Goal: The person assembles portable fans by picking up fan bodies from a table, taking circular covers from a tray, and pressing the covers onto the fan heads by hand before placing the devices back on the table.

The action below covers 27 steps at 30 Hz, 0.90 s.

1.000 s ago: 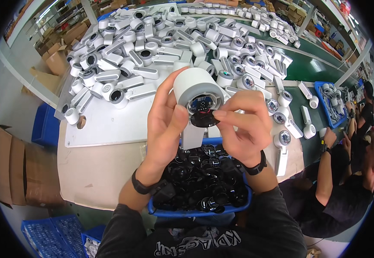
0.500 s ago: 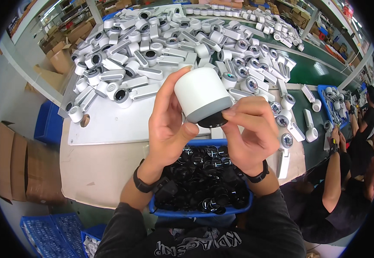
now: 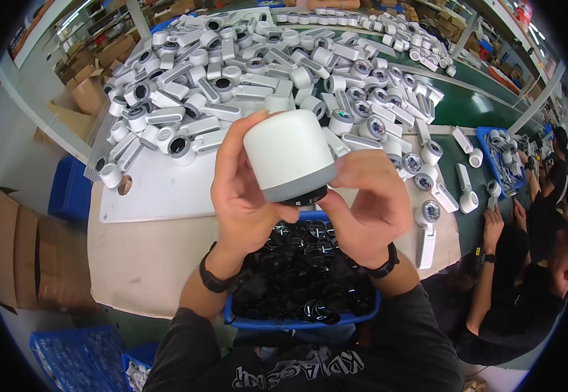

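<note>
My left hand [image 3: 239, 196] is wrapped around the left side of a white cylindrical device [image 3: 288, 151] with a grey band, held tilted in front of me. A round black cover [image 3: 307, 196] shows at its lower end. My right hand [image 3: 370, 206] is closed at that end, thumb and fingers pressed on the cover's edge and the grey band. The cover's underside and any handle on the device are hidden. Below both wrists stands a blue bin [image 3: 303, 323] filled with many loose black round covers [image 3: 316, 274].
Many white devices with handles [image 3: 186, 98] lie heaped on the white board [image 3: 160, 196] and table beyond my hands. More lie at the right, near a blue crate [image 3: 501, 160]. Cardboard boxes [image 3: 62, 261] stand at left. Co-workers' arms [image 3: 483, 281] reach in at the right.
The device has shifted slightly left and tilted, its black cover now less visible. My right thumb and fingers have moved along the rim with it. A co-worker's hand at right has moved lower.
</note>
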Each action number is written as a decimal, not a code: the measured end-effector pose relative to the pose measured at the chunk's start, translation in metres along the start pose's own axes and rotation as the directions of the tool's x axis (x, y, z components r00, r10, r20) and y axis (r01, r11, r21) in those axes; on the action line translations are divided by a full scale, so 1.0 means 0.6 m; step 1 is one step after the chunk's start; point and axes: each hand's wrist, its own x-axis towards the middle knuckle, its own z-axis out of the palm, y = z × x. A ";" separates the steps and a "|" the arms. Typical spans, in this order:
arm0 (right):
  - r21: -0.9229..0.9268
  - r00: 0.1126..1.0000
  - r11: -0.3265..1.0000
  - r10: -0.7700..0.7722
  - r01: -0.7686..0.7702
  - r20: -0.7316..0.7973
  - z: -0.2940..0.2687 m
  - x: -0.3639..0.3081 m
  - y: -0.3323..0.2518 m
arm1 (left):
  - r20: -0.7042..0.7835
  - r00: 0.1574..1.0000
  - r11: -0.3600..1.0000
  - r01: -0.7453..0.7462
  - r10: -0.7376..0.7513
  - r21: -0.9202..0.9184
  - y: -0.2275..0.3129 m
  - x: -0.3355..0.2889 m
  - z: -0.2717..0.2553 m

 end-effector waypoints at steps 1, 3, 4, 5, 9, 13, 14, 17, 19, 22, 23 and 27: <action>0.074 0.998 0.995 0.064 -0.063 -0.015 0.000 0.001 -0.001 | 0.002 1.000 1.000 0.000 0.000 -0.002 0.002 0.000 0.000; 0.145 0.991 0.982 0.129 -0.124 -0.028 -0.005 0.001 0.000 | 0.009 1.000 0.998 0.023 -0.024 0.066 0.008 -0.001 0.000; 0.148 0.988 0.978 0.145 -0.150 0.043 -0.012 0.001 0.004 | 0.011 1.000 0.998 0.024 -0.025 0.065 0.006 -0.001 -0.002; 0.149 0.980 0.973 0.161 -0.177 0.115 -0.017 0.001 0.008 | 0.030 1.000 0.993 -0.013 0.009 0.118 0.003 -0.001 -0.004; 0.150 0.970 0.964 0.197 -0.218 0.141 -0.026 0.007 0.007 | 0.084 0.996 0.994 -0.046 0.038 0.103 0.001 0.001 -0.005; 0.164 0.940 0.932 0.297 -0.324 0.167 -0.030 0.012 0.002 | 0.037 0.999 0.997 -0.022 0.019 0.078 0.002 -0.003 0.005; 0.162 0.927 0.919 0.331 -0.359 0.176 -0.030 0.012 0.001 | -0.003 1.000 0.999 0.011 -0.011 0.044 0.003 -0.004 0.007; 0.193 0.885 0.873 0.403 -0.449 0.234 -0.031 0.007 0.005 | -0.039 0.999 0.999 0.030 -0.030 0.018 0.004 -0.005 0.010; 0.192 0.892 0.880 0.390 -0.434 0.229 -0.028 0.004 0.011 | -0.039 0.999 0.999 0.016 -0.015 0.029 0.005 -0.005 0.008; 0.218 0.914 0.893 0.356 -0.395 0.194 0.002 0.007 0.001 | 0.033 0.999 1.000 -0.001 0.001 0.025 0.003 -0.008 0.001; 0.242 0.927 0.897 0.337 -0.369 0.162 0.011 0.009 -0.003 | 0.040 0.999 0.998 -0.009 0.007 0.069 0.003 -0.011 0.000; 0.007 0.902 0.986 0.148 -0.165 0.406 -0.007 0.016 0.003 | 0.116 0.993 0.995 -0.014 0.002 0.100 -0.007 -0.020 0.000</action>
